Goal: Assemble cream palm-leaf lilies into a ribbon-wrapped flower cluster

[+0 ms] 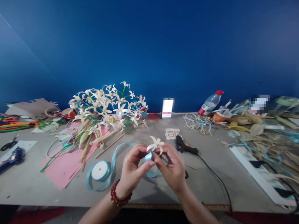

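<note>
My left hand [134, 168], with a red bead bracelet at the wrist, is closed with thumb and fingers on light-blue ribbon [149, 156]. Opposite it, my right hand [171, 168] pinches the base of a cream-white artificial flower [155, 142], whose thin curled petals point up between the hands. Ribbon meets the flower's base there; the fingers partly hide the join. From the hands a long loop of ribbon runs left to a ribbon spool [100, 170] with a white face, lying on the table. A further curl of ribbon hangs beneath my hands.
Behind on the left stands a bunch of similar white flowers [121, 107], with pink paper [58, 168] in front. A black glue gun [183, 145] lies right of my hands, its cord trailing forward. Farther right are a bottle [210, 104], dried husks [249, 119] and a power strip [251, 175].
</note>
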The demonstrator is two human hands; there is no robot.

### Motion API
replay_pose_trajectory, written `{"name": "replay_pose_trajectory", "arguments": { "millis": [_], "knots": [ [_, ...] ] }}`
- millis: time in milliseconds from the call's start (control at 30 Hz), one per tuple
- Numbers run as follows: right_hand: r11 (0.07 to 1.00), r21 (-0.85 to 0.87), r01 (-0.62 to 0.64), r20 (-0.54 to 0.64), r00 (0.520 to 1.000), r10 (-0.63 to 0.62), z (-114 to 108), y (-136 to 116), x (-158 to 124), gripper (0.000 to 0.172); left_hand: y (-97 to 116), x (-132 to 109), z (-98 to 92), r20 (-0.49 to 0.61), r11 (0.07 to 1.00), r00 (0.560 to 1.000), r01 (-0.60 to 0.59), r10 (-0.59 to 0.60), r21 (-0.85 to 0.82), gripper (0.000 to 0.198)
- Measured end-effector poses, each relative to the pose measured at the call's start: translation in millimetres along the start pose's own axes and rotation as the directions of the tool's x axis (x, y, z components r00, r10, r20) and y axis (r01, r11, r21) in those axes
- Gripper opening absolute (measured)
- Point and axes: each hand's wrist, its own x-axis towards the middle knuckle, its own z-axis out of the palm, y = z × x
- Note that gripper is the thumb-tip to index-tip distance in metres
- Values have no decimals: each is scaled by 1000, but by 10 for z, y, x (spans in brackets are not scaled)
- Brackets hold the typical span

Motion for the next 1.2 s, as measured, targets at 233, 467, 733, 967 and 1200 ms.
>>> {"name": "replay_pose_trajectory", "arguments": {
  "millis": [233, 467, 733, 967, 1200],
  "knots": [
    [997, -49, 59, -8, 998, -59, -6, -9, -19, 11, 54, -23, 43, -35, 993, 999, 34, -31, 109, 17],
    [996, 34, -79, 0, 997, 79, 29, -7, -15, 9, 48, -9, 61, -53, 991, 997, 70, -64, 113, 7],
    [967, 155, -201, 45, 980, 196, 18, 62, -66, 4, 0, 28, 68, -64, 991, 991, 122, -119, 52, 3],
    [955, 189, -227, 39, 974, 224, 44, 82, -54, 4, -87, 48, 49, -37, 978, 983, 173, -178, -113, 2],
    [980, 105, -171, 91, 983, 162, -119, 169, -74, 11, -92, 82, 33, -68, 952, 964, 243, -259, -187, 9]
  ]
}}
